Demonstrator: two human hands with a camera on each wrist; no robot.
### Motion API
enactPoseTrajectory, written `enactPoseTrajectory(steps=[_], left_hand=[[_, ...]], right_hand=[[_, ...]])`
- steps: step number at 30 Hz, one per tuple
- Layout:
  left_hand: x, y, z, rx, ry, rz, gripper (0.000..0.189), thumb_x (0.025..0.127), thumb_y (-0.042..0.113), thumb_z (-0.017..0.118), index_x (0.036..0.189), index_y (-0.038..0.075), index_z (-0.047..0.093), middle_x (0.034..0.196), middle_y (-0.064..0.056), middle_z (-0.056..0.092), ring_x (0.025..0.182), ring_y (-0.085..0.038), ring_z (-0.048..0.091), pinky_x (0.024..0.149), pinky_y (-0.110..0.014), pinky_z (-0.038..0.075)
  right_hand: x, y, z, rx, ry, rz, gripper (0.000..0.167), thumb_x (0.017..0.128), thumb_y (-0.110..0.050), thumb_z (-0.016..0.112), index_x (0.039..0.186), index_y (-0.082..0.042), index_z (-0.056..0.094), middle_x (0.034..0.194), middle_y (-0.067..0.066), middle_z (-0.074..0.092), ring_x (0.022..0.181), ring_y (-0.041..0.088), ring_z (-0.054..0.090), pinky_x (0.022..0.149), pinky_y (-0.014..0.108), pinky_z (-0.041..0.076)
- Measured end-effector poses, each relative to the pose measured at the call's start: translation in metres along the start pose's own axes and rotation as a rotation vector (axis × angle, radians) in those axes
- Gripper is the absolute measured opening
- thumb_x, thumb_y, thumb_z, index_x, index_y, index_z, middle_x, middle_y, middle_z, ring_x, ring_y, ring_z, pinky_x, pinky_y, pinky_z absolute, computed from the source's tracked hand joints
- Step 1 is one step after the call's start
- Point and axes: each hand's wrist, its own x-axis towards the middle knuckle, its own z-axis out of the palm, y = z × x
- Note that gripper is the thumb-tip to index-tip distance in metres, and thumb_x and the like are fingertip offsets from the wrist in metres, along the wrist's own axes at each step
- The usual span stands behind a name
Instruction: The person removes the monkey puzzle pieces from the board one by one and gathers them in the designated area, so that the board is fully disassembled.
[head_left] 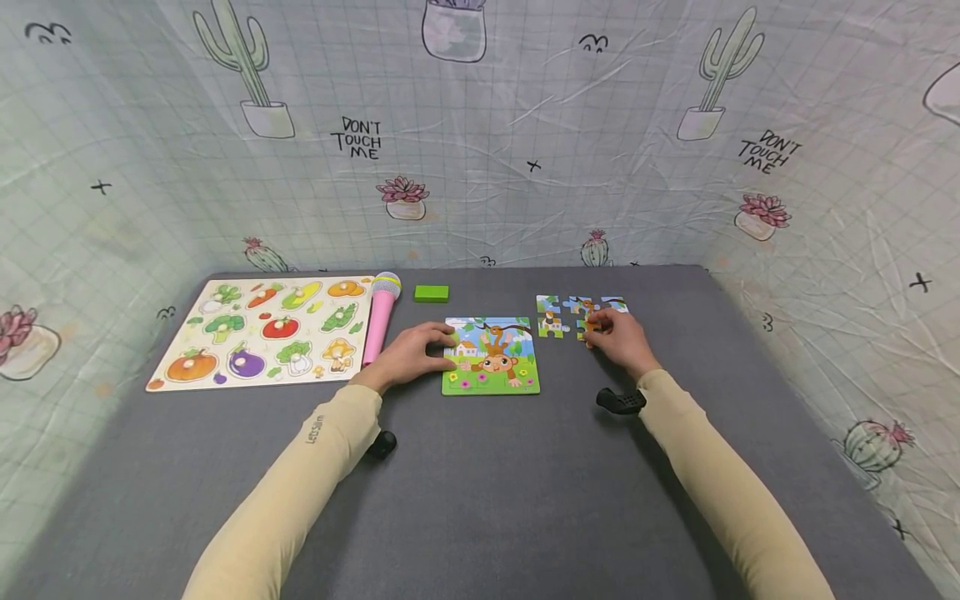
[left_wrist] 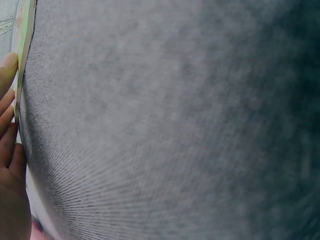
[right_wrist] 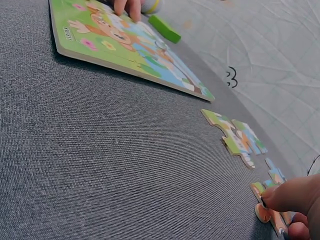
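Observation:
A square monkey picture puzzle board [head_left: 491, 379] lies flat on the grey table. My left hand [head_left: 408, 354] rests at its left edge, with thumb and fingers spread against it; in the right wrist view, fingertips [right_wrist: 134, 10] touch the board's top. My right hand [head_left: 624, 342] is right of the board, among several loose jigsaw pieces [head_left: 551, 327]. Its thumb and fingers pinch a puzzle piece [right_wrist: 263, 213] with orange and green on it, low over the table. The hand covers part of that piece and of the pieces behind it.
To the left lies a vegetable board [head_left: 255, 354] with a pink toy microphone [head_left: 382, 312] along its right edge. A green block [head_left: 431, 293] sits behind the puzzle board. A cactus-print cloth [head_left: 480, 167] hangs around the back and sides of the grey table [head_left: 510, 492].

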Motion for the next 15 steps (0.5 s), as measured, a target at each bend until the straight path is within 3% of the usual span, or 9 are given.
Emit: enactPoseTrajectory(steps=[15], left_hand=[[0.0005,-0.0031,0.0002,-0.006,-0.001,0.02,0.043,0.086,0.027,0.077,0.121,0.004,0.068,0.141,-0.01,0.053,0.135,-0.028,0.043,0.113,-0.044,0.032]], right_hand=[[0.0028,0.0021,0.0013,-0.056,0.012,-0.051,0.03,0.091,-0.011,0.068,0.117,0.003,0.066,0.109,0.021,0.066,0.088,0.031,0.062,0.076,0.043,0.049]])
